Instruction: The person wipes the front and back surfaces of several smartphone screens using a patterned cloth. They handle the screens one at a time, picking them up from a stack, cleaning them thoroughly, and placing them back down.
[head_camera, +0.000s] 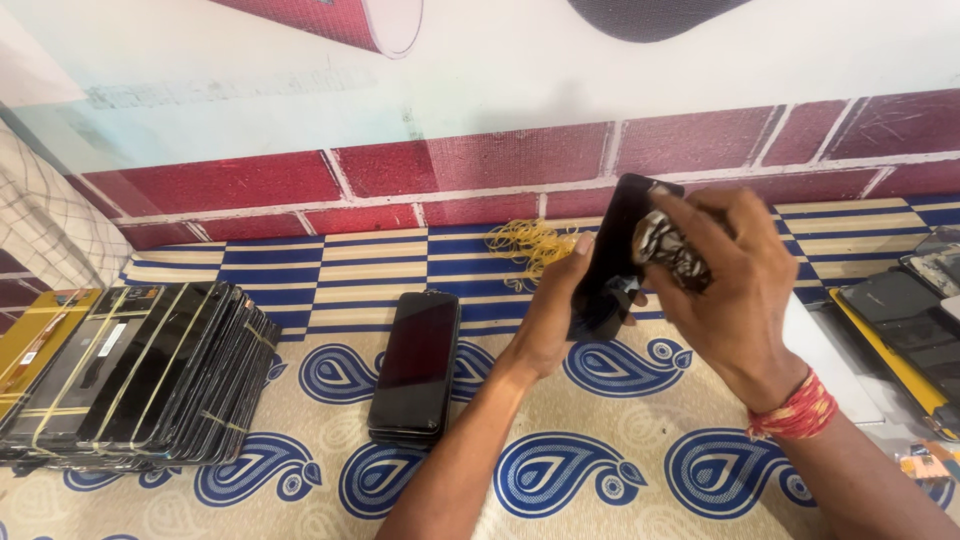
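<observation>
Brick-pattern wall behind, patterned cloth (600, 470) over the bench. Our left hand (556, 310) is clamped on the lower edge of a black phone screen panel (612, 250), held upright above the cloth, mid-bench. Our right hand (735, 290) is closed around a grimy wadded rag (672, 250) pressed against the panel's face. Panel looks thin, stiff, glossy: likely light, slippery and easy to crack, so we'd judge the edges the safe place to hold, not the glass centre. Stack of bundled screens (140, 380) sits far left, a short pile of phones (416, 365) just left of our left forearm, yellow rubber bands (530, 243) near the wall. More parts (905, 320) crowd the right edge. Open cloth lies between and below the arms.
</observation>
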